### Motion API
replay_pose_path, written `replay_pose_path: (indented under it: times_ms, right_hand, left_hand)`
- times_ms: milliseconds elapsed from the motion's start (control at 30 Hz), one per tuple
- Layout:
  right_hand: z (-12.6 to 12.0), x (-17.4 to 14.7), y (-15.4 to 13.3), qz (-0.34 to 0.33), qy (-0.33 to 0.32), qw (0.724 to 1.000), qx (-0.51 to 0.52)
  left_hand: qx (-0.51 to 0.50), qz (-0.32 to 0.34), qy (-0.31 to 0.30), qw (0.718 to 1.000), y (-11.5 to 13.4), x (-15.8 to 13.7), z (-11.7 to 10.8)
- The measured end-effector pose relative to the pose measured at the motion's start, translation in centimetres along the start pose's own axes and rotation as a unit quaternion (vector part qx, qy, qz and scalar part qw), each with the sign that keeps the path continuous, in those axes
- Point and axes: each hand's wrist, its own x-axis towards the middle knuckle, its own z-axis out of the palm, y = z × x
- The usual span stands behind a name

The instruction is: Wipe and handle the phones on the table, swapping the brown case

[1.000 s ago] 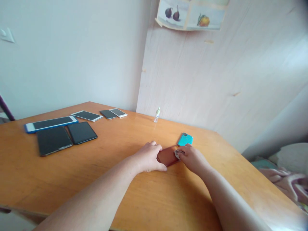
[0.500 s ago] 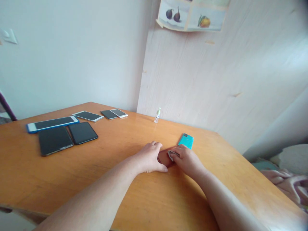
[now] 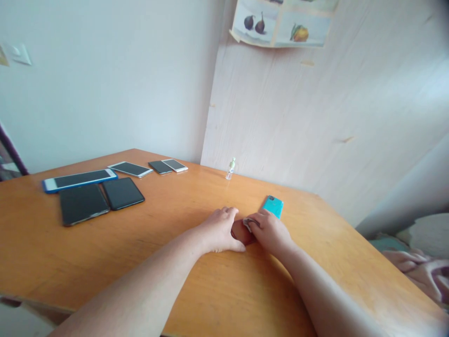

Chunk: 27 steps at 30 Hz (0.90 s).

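On the wooden table lies a reddish-brown phone (image 3: 240, 231), partly covered by both hands. My left hand (image 3: 220, 231) grips its left end, thumb on the near edge and fingers on the far one. My right hand (image 3: 271, 231) is closed on a small whitish cloth (image 3: 248, 223), which it presses on the phone's upper surface. Just behind my right hand is a turquoise phone (image 3: 273, 205), its camera corner facing up; the hand hides its near end.
A small clear spray bottle (image 3: 230, 169) stands near the table's back edge. At the left lie several phones and tablets, among them a blue-cased white tablet (image 3: 80, 179), a black tablet (image 3: 84, 204) and a white phone (image 3: 130, 169). Walls rise behind the table (image 3: 196, 290).
My right hand and the cloth have shifted slightly along the brown phone. My left hand keeps its grip. The view has moved a little.
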Motion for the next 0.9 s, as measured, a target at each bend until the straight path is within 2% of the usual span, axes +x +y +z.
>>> replay_pose_path:
  times_ms: [67,133,267,333,400,500,567,633,767,833,900]
  right_hand:
    - [0.2,0.3,0.9,0.050,0.018,0.998,-0.032]
    - [0.5,0.1,0.5,0.039,0.033,0.998,-0.030]
    - [1.0,-0.8,-2.3,-0.125,0.004,0.991,0.040]
    - [1.0,-0.8,-2.8,-0.171,-0.014,0.984,0.053]
    - [0.9,-0.3,-2.2,-0.140,-0.013,0.990,0.026]
    - [0.6,0.6,-0.2,-0.023,0.009,0.998,-0.049]
    - [0.4,0.7,0.5,0.025,0.024,0.996,-0.079]
    - [0.3,0.4,0.0,0.007,0.023,0.997,-0.070]
    - [0.5,-0.5,-2.4,-0.111,-0.025,0.993,-0.012]
    - [0.4,-0.5,-2.6,-0.117,-0.037,0.992,-0.014]
    - [0.3,-0.2,-1.6,-0.077,-0.031,0.996,-0.031]
  left_hand:
    - [-0.006,-0.007,0.000,1.000,0.0,0.0,0.0]
    - [-0.012,-0.011,0.010,1.000,0.0,0.0,0.3]
    - [-0.038,0.013,0.043,0.998,-0.4,0.3,0.8]
    - [-0.046,0.020,0.044,0.998,-0.5,0.3,0.8]
    - [-0.048,0.010,0.036,0.998,-0.4,0.2,0.7]
    - [-0.053,-0.011,0.018,0.998,-0.2,0.0,0.4]
    - [-0.057,-0.017,0.012,0.998,-0.1,0.0,0.3]
    - [-0.057,-0.016,0.016,0.998,-0.1,0.0,0.4]
    - [-0.050,0.001,0.036,0.998,-0.3,0.3,0.9]
    - [-0.046,0.002,0.034,0.998,-0.5,0.3,0.9]
    - [-0.045,-0.009,0.024,0.999,-0.5,0.3,0.8]
